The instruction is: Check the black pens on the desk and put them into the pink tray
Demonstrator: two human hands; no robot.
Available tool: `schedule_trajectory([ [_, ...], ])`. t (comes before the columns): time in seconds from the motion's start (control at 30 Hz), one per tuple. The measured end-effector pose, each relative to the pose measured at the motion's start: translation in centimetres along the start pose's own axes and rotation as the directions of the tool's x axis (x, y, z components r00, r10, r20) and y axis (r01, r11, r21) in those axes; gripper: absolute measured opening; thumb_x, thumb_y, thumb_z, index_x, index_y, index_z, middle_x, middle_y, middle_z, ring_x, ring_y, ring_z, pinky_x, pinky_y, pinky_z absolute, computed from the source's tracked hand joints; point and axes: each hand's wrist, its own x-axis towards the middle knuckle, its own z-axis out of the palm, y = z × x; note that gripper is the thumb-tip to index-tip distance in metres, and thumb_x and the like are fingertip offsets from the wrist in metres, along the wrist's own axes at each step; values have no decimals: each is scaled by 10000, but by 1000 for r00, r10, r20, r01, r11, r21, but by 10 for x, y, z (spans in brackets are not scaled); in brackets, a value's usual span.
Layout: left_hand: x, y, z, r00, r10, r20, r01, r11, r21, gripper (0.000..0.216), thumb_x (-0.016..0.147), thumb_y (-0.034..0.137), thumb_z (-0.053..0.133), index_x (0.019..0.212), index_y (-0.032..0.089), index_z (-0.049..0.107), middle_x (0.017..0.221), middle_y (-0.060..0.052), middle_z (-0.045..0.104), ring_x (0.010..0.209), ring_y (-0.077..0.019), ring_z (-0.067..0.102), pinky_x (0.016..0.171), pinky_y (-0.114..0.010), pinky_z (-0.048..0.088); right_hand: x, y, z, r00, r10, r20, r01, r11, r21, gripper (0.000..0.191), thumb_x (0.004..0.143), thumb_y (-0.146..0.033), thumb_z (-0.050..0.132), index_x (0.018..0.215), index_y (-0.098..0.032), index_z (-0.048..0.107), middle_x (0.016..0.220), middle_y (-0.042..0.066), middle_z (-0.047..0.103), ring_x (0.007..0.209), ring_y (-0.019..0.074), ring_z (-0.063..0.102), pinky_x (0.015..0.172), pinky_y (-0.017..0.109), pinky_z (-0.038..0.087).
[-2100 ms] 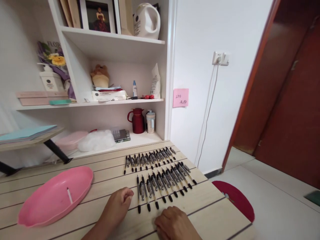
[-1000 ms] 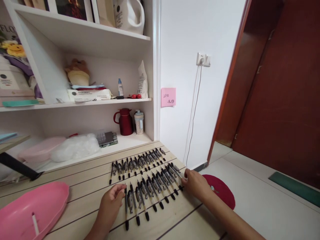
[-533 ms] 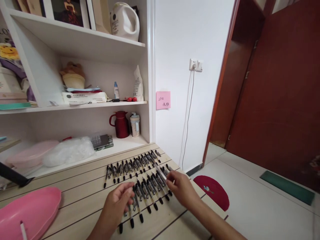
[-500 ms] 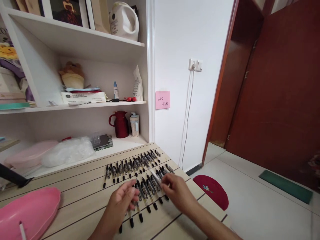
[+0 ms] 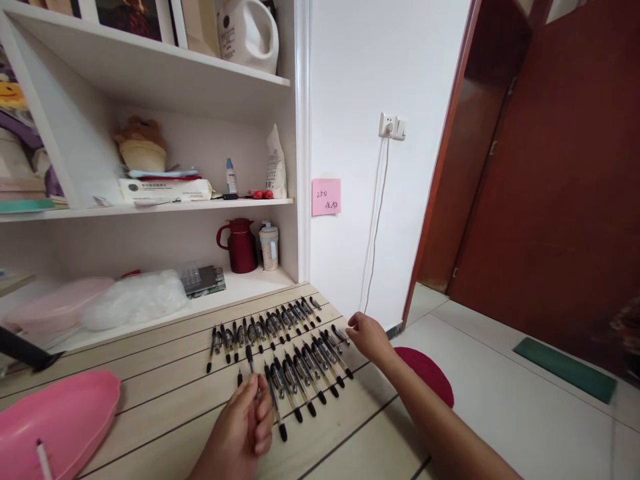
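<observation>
Black pens [image 5: 300, 363]: right hand [image 5: 367, 335] moved back to row's right end.

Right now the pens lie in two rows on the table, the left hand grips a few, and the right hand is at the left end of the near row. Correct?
No: the head view shows the right hand at the near row's right end, not its left. The pens, table and left hand are as stated.

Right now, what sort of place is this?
Probably a room in a home: white shelving holds a red jug, a detergent bottle and a plush toy; a dark wooden door stands nearby. Black pens line the slatted table.
</observation>
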Motion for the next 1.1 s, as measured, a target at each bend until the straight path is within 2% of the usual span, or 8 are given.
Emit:
schedule_trajectory([
  [0.13, 2, -9, 0, 999, 35, 20, -37, 989, 143, 286, 759, 468, 487, 739, 185, 461, 474, 83, 387, 296, 7, 202, 311, -123, 83, 5, 14, 21, 999, 27, 24, -25, 998, -52, 151, 648, -178, 528, 796, -158, 544, 730, 59, 602, 685, 178, 527, 553, 245, 295],
  [0.4, 1, -14, 1, 993, 93, 67, -111, 928, 357, 349, 746, 532, 450, 746, 183, 456, 451, 86, 407, 281, 2, 178, 293, -133, 111, 1, 24, 30, 999, 28, 43, -21, 987, -160, 255, 636, -46, 480, 857, -158, 543, 811, 68, 611, 766, 169, 526, 600, 235, 310],
  [0.53, 4, -18, -1, 986, 93, 136, -145, 882, 448, 380, 714, 560, 462, 736, 182, 454, 411, 91, 402, 267, -5, 169, 285, -145, 118, -9, 7, 11, 1000, 4, 31, -7, 995, 104, 205, 658, -105, 489, 832, -150, 587, 722, 51, 590, 725, 169, 519, 594, 253, 326],
  [0.6, 5, -20, -1, 984, 79, 158, -145, 871, 470, 395, 698, 577, 461, 732, 183, 447, 380, 98, 381, 258, -11, 159, 283, -155, 104, -17, -15, 5, 990, -70, 119, 10, 897, 443, 152, 683, -173, 498, 796, -158, 599, 652, 20, 561, 630, 142, 503, 544, 247, 330],
  [0.67, 6, -21, 0, 984, 78, 162, -148, 863, 483, 399, 690, 581, 459, 729, 184, 441, 352, 106, 358, 251, -16, 148, 285, -165, 89, -26, -43, 3, 954, -174, 243, -65, 670, 739, 155, 672, -228, 550, 804, -161, 597, 629, -6, 535, 553, 107, 474, 490, 226, 314],
  [0.8, 8, -24, -2, 978, 107, 180, -182, 858, 480, 369, 714, 549, 449, 727, 180, 438, 341, 112, 344, 257, -17, 143, 300, -173, 82, -41, -92, 10, 906, -313, 284, -163, 362, 918, 177, 604, -244, 649, 751, -161, 595, 559, -42, 489, 474, 65, 424, 422, 192, 252],
  [0.93, 9, -24, -7, 973, 134, 189, -208, 863, 460, 341, 753, 511, 425, 742, 171, 451, 360, 110, 348, 270, -16, 147, 315, -176, 88, -45, -108, 19, 899, -348, 264, -166, 287, 943, 143, 609, -219, 647, 731, -157, 602, 546, -50, 481, 435, 35, 363, 411, 182, 233],
  [1.1, 8, -22, -7, 969, 141, 202, -223, 853, 472, 324, 773, 487, 408, 766, 166, 453, 362, 110, 348, 276, -22, 143, 323, -182, 103, -49, -105, 23, 880, -377, 288, -168, 321, 932, 149, 600, -230, 666, 715, -151, 614, 580, -37, 512, 461, 38, 361, 434, 180, 280],
])
